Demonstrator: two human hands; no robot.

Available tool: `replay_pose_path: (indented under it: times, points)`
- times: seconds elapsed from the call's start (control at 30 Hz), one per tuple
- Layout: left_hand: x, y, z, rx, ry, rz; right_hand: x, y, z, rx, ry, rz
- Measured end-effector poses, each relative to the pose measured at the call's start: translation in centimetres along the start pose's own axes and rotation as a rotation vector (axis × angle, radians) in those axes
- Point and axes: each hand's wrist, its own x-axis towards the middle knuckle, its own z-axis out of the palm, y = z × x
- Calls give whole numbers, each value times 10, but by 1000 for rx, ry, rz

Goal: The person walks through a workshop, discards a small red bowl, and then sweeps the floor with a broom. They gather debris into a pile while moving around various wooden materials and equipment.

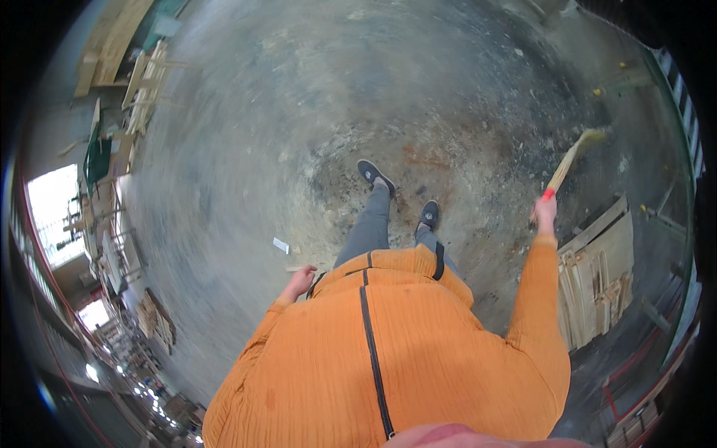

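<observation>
My right hand (544,214) is stretched out to the right, closed round the handle of a pale straw hand broom (569,163) with a red band near my grip. The broom's tip points far and right, over the floor and slightly blurred. My left hand (302,281) hangs beside the hem of my orange jacket (418,336). Its fingers are loosely bent, with nothing visible in them. Beyond it, a small white flat piece (281,246) lies on the floor. My feet in dark shoes (428,216) stand apart, as in mid-step.
Grey concrete floor (246,142) with dark stains and debris spreads around me. At right lies a stack of pale wooden boards (597,291), near a green metal frame (683,299). Timber pieces (147,86) stand at the far left. A wood pile (155,321) lies at the lower left.
</observation>
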Motion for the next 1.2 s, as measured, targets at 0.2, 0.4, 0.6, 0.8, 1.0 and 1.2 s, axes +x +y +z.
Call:
replay_pose_path:
  times: [0.2, 0.4, 0.6, 0.8, 1.0, 1.2]
  points:
    - [64, 15, -91, 44, -68, -58, -41, -99, 142, -68, -218, -70]
    - [168, 83, -203, -21, 76, 61, -158, -234, 289, -547, -968, -744]
    - [251, 177, -290, -36, 191, 383, -126, -298, 246, -569, -892, -1004]
    - [306, 233, -312, 301, 50, 482, -30, -240, 110, -566, -230, -532]
    - [340, 286, -340, 393, -44, 349, 127, -259, 52, 9, 149, 58]
    - [373, 375, -379, 271, -82, 90, 323, -415, 71, 691, 208, 155]
